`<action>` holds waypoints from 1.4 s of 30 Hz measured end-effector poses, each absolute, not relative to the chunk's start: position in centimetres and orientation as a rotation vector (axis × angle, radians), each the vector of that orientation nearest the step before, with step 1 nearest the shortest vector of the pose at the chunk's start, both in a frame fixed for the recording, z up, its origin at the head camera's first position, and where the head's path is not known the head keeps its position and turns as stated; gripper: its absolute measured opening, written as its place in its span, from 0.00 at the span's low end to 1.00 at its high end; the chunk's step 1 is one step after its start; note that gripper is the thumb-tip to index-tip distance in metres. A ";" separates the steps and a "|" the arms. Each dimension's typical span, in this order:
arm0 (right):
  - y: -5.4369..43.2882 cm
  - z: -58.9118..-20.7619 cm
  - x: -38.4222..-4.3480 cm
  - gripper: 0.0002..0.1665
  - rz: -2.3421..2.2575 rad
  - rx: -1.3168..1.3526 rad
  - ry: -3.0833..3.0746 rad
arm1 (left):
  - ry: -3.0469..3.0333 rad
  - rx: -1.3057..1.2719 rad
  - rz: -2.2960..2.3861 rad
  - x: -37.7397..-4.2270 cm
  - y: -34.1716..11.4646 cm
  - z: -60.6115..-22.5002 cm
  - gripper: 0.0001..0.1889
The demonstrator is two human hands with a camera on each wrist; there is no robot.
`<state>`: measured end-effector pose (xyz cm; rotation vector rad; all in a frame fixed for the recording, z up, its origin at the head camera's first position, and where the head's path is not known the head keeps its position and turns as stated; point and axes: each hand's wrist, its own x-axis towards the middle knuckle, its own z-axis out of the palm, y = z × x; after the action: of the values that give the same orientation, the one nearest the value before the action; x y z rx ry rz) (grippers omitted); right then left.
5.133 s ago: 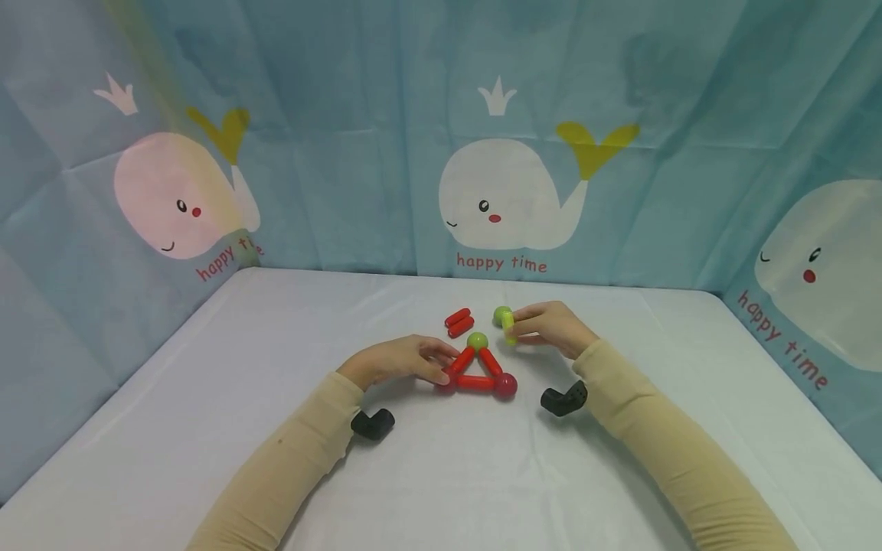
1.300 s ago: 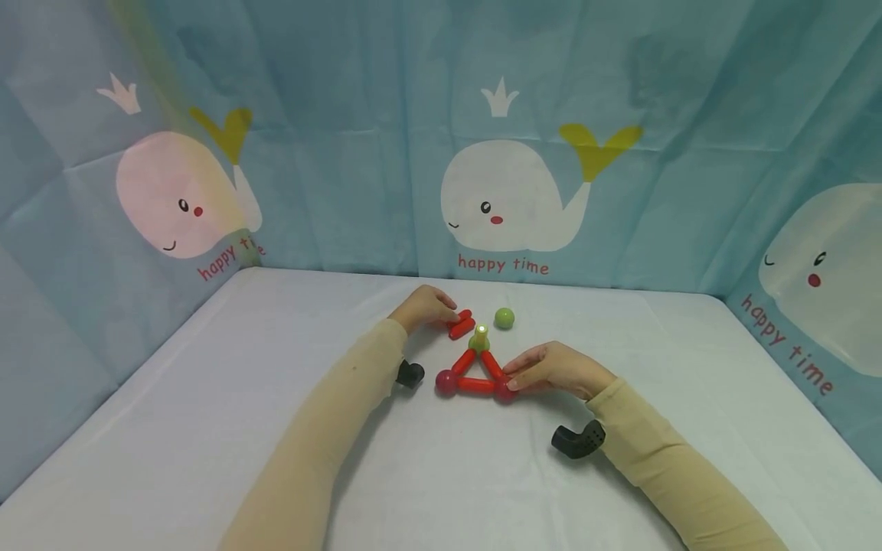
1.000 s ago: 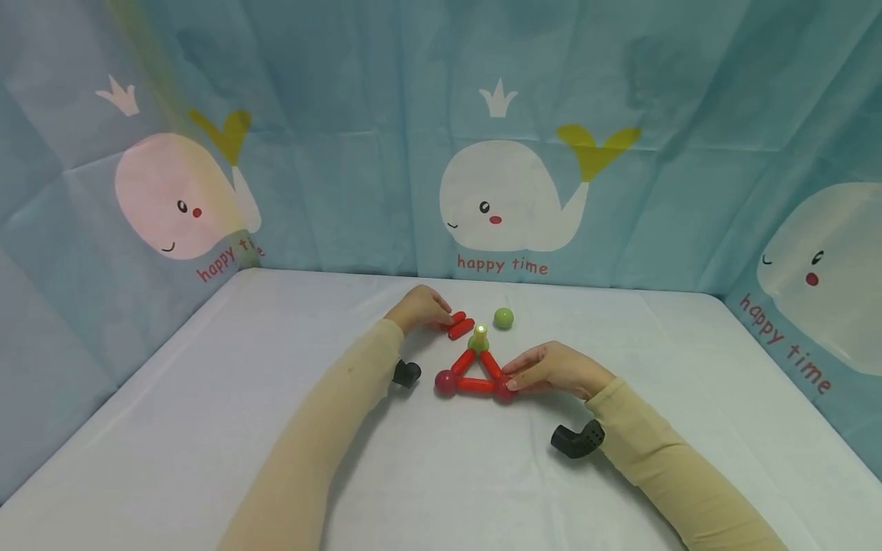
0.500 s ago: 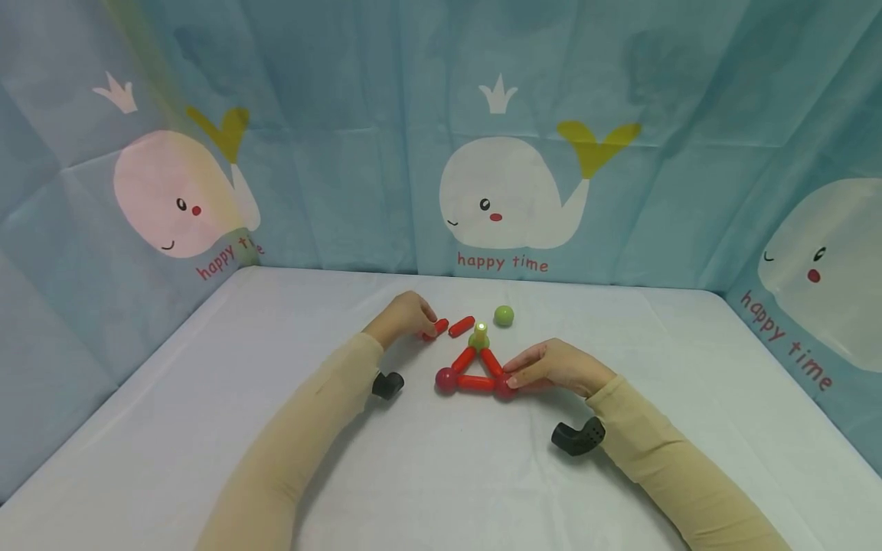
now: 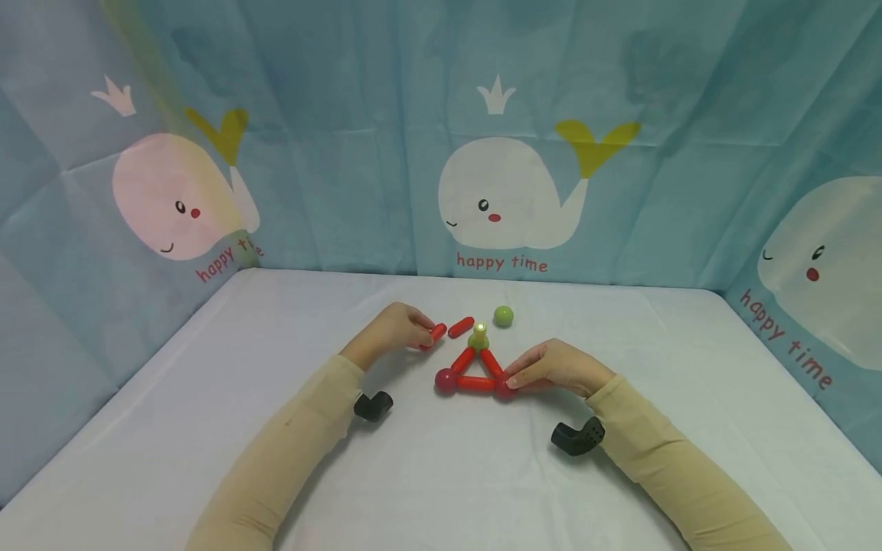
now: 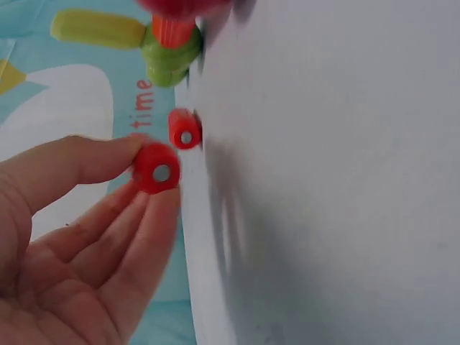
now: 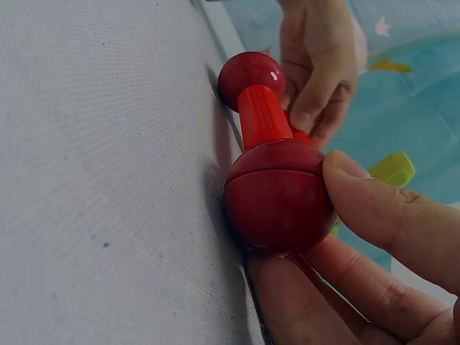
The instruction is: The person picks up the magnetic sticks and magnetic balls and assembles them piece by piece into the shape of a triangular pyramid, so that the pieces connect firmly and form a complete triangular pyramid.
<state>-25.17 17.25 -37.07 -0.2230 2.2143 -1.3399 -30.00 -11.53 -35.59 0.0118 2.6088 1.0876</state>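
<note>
A triangle of red magnetic rods (image 5: 475, 384) lies on the table, with a dark red ball (image 5: 445, 381) at its near left corner and a green ball (image 5: 475, 344) at its far corner. From that green ball a yellow-green rod (image 5: 480, 331) stands upright. My right hand (image 5: 561, 366) holds the near right red ball (image 7: 279, 201) between thumb and fingers. Left of the triangle, my left hand (image 5: 396, 333) pinches a separate red magnetic rod (image 6: 157, 169), its metal end showing in the left wrist view. Another red rod (image 5: 461, 327) lies loose just beyond it.
A loose green ball (image 5: 504, 316) sits behind the triangle. White cloth covers the table (image 5: 441, 474). A blue curtain (image 5: 331, 191) printed with whales stands behind it and at both sides. Each wrist carries a black device (image 5: 577, 437).
The yellow-green rod went from my right hand onto the far green ball. My right hand moved to the near right ball. My left hand took one loose red rod and drew it left and nearer.
</note>
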 end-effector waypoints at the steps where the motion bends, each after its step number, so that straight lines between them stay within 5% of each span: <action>1: 17.2 -37.1 -25.2 0.18 -1.344 -0.222 2.213 | 2.605 0.023 1.123 -29.8 -11.5 -35.6 0.17; 42: 17.3 -37.1 -24.8 0.18 -1.351 -0.254 2.210 | 2.446 0.212 1.405 -25.3 -9.4 -36.1 0.13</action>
<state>-24.83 17.33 -37.07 -0.2537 2.2104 -1.3511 -25.28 -9.41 -36.14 0.2118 2.4461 1.4050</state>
